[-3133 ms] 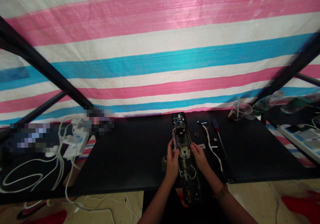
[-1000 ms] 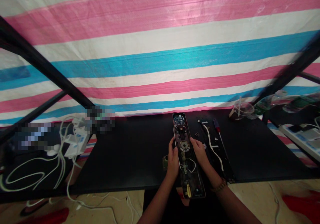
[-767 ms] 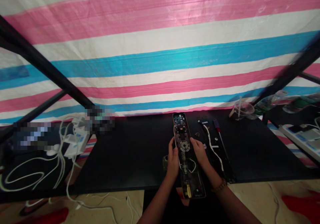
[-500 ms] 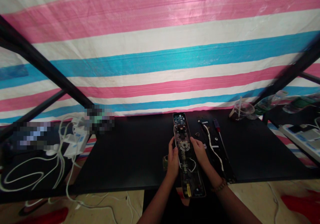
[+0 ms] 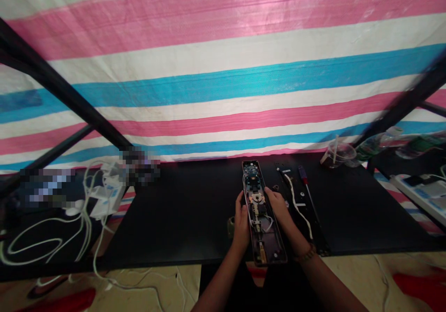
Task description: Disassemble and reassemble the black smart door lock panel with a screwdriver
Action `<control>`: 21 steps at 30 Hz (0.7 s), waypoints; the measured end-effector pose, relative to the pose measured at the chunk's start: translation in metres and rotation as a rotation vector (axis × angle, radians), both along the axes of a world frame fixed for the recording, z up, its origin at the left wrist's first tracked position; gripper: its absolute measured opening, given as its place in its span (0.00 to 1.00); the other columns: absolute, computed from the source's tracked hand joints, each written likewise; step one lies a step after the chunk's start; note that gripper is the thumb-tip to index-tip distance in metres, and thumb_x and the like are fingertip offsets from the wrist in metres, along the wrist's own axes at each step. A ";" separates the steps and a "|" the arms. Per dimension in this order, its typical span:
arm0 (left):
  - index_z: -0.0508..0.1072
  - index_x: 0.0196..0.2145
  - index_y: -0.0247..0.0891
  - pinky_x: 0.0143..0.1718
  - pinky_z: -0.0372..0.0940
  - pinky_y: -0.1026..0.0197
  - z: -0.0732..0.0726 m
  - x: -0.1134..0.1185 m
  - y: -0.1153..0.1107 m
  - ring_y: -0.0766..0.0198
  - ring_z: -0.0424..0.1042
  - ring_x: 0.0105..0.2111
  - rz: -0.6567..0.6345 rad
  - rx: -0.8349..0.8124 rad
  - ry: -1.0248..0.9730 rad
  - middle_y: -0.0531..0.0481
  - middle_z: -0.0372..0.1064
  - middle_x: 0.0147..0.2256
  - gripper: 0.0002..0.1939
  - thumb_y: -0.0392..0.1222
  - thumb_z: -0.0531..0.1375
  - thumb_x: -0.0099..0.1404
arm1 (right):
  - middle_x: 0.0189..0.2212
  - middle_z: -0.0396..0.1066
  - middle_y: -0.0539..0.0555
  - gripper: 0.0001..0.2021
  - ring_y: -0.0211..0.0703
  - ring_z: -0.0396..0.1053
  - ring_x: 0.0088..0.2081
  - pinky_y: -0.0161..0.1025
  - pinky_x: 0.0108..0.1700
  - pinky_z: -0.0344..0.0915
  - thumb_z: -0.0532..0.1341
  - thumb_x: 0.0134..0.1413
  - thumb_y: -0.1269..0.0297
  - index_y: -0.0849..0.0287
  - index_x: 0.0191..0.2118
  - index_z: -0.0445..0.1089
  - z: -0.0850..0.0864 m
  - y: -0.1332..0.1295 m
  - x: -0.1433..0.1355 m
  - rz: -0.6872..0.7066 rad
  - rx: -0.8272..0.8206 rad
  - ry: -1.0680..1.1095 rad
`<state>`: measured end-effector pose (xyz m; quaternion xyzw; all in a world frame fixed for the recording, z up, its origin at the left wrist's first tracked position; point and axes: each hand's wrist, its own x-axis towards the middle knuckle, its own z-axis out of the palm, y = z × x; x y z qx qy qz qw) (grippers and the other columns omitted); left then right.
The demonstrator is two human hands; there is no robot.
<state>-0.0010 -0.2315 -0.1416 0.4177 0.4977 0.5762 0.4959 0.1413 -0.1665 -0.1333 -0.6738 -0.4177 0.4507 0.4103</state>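
A long, narrow opened electronic door lock (image 5: 257, 214) lies between my hands, its inside facing up. Inside it show a circuit board at the far end, a round metal part in the middle, white wires and a brass-coloured piece near me. My left hand (image 5: 241, 224) grips its left edge, thumb on top. Along the right edge my right hand (image 5: 278, 205) is closed on the same lock. Just right of it lie a white cable (image 5: 298, 205) and a screwdriver (image 5: 307, 184) with a blue-and-red handle. A small metal part (image 5: 230, 227) sits beside my left hand.
The black table (image 5: 174, 214) ends at an edge close to my body. A plastic cup (image 5: 337, 154) with a straw stands back right. White cables (image 5: 83, 219) tangle on the left near a dark frame post (image 5: 80, 110). A striped sheet (image 5: 223, 84) hangs behind.
The lock has tilted in my hands: its near end has risen and its far end sits slightly lower in view. Both hands keep their hold.
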 end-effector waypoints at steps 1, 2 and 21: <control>0.61 0.63 0.42 0.66 0.53 0.51 0.000 0.000 0.000 0.53 0.59 0.65 0.000 -0.003 0.002 0.42 0.61 0.64 0.31 0.62 0.49 0.71 | 0.25 0.77 0.58 0.29 0.55 0.74 0.33 0.43 0.38 0.65 0.56 0.46 0.36 0.61 0.25 0.75 -0.001 0.000 0.000 0.006 0.000 0.004; 0.61 0.64 0.42 0.66 0.53 0.51 -0.001 -0.001 0.000 0.53 0.59 0.65 -0.001 -0.005 0.003 0.42 0.60 0.64 0.31 0.62 0.49 0.71 | 0.25 0.77 0.58 0.29 0.55 0.74 0.33 0.43 0.38 0.65 0.56 0.46 0.36 0.62 0.25 0.76 -0.001 0.000 0.000 0.010 0.001 0.007; 0.59 0.64 0.43 0.66 0.53 0.52 0.003 -0.002 0.000 0.53 0.59 0.65 -0.025 0.006 0.053 0.42 0.59 0.65 0.30 0.61 0.47 0.72 | 0.27 0.79 0.59 0.30 0.55 0.75 0.34 0.43 0.38 0.67 0.58 0.47 0.36 0.63 0.28 0.78 -0.003 -0.004 0.000 0.006 0.046 0.073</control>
